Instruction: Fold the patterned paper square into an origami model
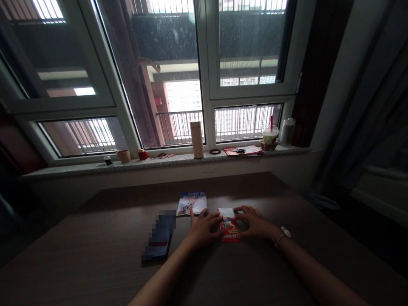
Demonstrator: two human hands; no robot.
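A small red printed paper (230,230) with a white folded top lies on the dark wooden table (95,255) in front of me. My left hand (202,228) rests on its left edge, fingers bent and pressing down. On the paper's right edge my right hand (253,223) presses in the same way, and a bracelet shows at that wrist. A colourful leaflet (192,203) lies just beyond my left hand. A dark phone (160,239) sits to the left of it.
A stone windowsill (165,160) runs behind the table with a tall beige flask (196,139), a small cup (124,156), a red pot (143,154), papers with scissors (242,150) and a drink cup (270,136). Dark curtains hang at right.
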